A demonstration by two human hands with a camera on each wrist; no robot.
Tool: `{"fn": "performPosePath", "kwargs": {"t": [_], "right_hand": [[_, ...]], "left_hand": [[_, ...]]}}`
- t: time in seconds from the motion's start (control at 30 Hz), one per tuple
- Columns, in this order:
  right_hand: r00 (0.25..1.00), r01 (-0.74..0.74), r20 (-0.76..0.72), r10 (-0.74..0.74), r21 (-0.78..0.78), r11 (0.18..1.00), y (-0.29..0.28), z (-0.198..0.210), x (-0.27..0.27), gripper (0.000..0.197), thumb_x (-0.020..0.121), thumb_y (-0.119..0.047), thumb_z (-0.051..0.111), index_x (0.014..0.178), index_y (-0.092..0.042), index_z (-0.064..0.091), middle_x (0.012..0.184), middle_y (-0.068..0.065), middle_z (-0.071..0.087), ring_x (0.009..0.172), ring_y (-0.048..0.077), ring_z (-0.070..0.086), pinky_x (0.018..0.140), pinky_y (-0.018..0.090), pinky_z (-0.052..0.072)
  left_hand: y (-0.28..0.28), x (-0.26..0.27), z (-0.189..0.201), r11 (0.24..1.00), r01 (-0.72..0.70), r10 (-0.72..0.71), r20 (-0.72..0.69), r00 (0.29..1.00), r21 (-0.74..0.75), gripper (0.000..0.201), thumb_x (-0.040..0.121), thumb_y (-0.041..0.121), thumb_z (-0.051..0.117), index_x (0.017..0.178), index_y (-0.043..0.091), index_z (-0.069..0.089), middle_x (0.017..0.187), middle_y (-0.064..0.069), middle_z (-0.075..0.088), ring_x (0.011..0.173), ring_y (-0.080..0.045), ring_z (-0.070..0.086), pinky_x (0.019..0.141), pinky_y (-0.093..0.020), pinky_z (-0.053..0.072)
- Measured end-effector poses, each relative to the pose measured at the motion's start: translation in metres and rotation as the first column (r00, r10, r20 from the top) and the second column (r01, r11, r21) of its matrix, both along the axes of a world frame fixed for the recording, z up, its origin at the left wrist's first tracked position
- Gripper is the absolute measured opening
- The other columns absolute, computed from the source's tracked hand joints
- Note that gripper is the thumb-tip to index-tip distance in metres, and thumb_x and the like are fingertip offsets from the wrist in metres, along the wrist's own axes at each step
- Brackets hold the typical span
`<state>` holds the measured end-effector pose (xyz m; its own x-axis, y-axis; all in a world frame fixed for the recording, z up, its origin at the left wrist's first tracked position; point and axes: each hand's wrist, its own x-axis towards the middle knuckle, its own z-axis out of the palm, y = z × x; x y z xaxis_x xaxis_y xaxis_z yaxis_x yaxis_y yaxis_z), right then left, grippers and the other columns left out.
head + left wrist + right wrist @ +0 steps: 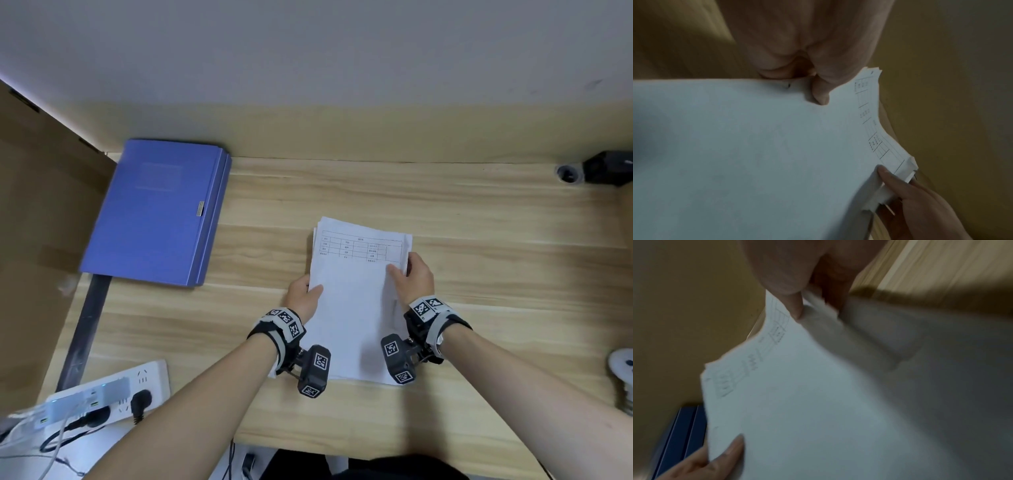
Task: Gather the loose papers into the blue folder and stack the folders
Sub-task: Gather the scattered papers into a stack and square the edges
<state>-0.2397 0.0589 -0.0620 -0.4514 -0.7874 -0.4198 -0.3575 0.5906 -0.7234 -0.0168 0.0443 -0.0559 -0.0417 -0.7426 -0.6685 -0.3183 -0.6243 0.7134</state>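
White papers [356, 301] sit pinched between our thumbs and fingers, left hand [303, 296] and right hand [416, 279] at opposite edges. Blue folders [154, 212] lie left of them.

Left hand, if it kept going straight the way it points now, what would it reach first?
Likely bare desk. The left hand, holding the papers, points toward the wall; the blue folders sit off to its left.

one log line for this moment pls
phase: squaring papers | left hand: holds paper stack left edge | right hand: holds right edge | blue folders: closed, stacked, far left
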Motion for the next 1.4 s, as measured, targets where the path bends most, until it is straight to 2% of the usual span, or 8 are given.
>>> {"fn": "performPosePath", "kwargs": {"t": [0.17,0.27,0.4,0.57,0.73,1.07,1.2,1.4], "right_hand": [[0.967,0.101,0.238,-0.086,-0.054,0.993,0.002,0.025,-0.016,0.086,0.073,-0.024,0.084,0.142,-0.011,0.035,0.132,-0.003,0.047,0.115,0.011,0.053,0.094,0.026,0.045],[0.894,-0.048,0.444,0.061,-0.041,0.998,-0.009,0.057,-0.024,0.052,0.075,-0.018,0.082,0.122,-0.011,0.061,0.118,0.005,0.071,0.094,0.011,0.071,0.072,0.021,0.056],[0.898,0.082,0.439,0.021,-0.215,0.973,-0.036,0.104,-0.032,0.023,0.075,-0.007,0.081,0.095,-0.008,0.072,0.097,0.008,0.076,0.082,0.019,0.073,0.069,0.027,0.059],[0.855,0.151,0.516,0.05,-0.341,0.928,-0.046,0.148,-0.041,0.029,0.078,-0.002,0.076,0.105,-0.004,0.069,0.103,0.008,0.076,0.095,0.022,0.072,0.075,0.027,0.057],[0.865,0.1,0.497,0.069,-0.306,0.947,-0.013,0.149,-0.03,0.035,0.073,-0.001,0.079,0.106,-0.009,0.07,0.105,0.011,0.075,0.098,0.025,0.071,0.076,0.032,0.058],[0.866,0.154,0.495,0.07,-0.398,0.904,-0.003,0.161,-0.012,0.026,0.076,-0.001,0.077,0.094,-0.019,0.074,0.102,0.015,0.074,0.091,0.02,0.068,0.078,0.035,0.054],[0.889,0.113,0.455,0.045,-0.313,0.943,0.003,0.139,-0.01,0.033,0.072,0.0,0.081,0.09,-0.026,0.072,0.091,0.0,0.077,0.086,0.015,0.071,0.083,0.045,0.057],[0.882,0.174,0.468,-0.055,-0.215,0.961,-0.005,0.123,-0.017,0.029,0.072,-0.013,0.084,0.099,-0.009,0.074,0.101,0.012,0.076,0.092,0.025,0.071,0.078,0.045,0.059]], "left_hand": [[-0.021,0.01,0.035,0.994,-0.024,0.017,-0.063,0.998,-0.109,0.027,0.097,0.007,0.05,0.118,0.012,0.065,0.116,-0.006,0.07,0.106,-0.026,0.068,0.094,-0.041,0.054],[-0.043,0.008,0.068,0.981,-0.009,-0.017,-0.131,0.991,-0.194,0.022,0.098,0.009,0.051,0.116,0.012,0.063,0.107,0.0,0.071,0.097,-0.018,0.069,0.082,-0.025,0.057],[-0.078,-0.006,0.117,0.951,-0.035,-0.034,-0.214,0.976,-0.308,0.018,0.096,0.007,0.054,0.109,0.012,0.064,0.101,0.001,0.071,0.088,-0.013,0.068,0.072,-0.02,0.057],[-0.098,-0.009,0.157,0.959,-0.095,-0.025,-0.413,0.91,-0.268,0.033,0.08,-0.011,0.062,0.102,0.014,0.066,0.102,-0.004,0.072,0.095,-0.021,0.068,0.081,-0.034,0.056],[-0.073,-0.006,0.15,0.943,0.111,-0.18,-0.199,0.963,-0.315,0.035,0.068,-0.002,0.076,0.098,0.014,0.069,0.101,-0.004,0.073,0.097,-0.023,0.068,0.081,-0.028,0.054],[-0.049,-0.014,0.15,0.927,-0.022,-0.107,-0.32,0.942,-0.374,0.031,0.071,-0.005,0.076,0.098,0.012,0.074,0.091,-0.005,0.073,0.082,-0.015,0.067,0.072,-0.026,0.056],[-0.041,-0.011,0.132,0.939,0.036,-0.128,-0.248,0.96,-0.343,0.047,0.074,-0.007,0.075,0.109,0.022,0.067,0.098,0.003,0.073,0.089,-0.01,0.068,0.072,-0.015,0.056],[-0.05,-0.014,0.115,0.969,0.021,-0.07,-0.194,0.978,-0.247,0.037,0.074,-0.004,0.078,0.108,0.008,0.069,0.102,-0.007,0.072,0.093,-0.02,0.069,0.076,-0.02,0.058]]}}
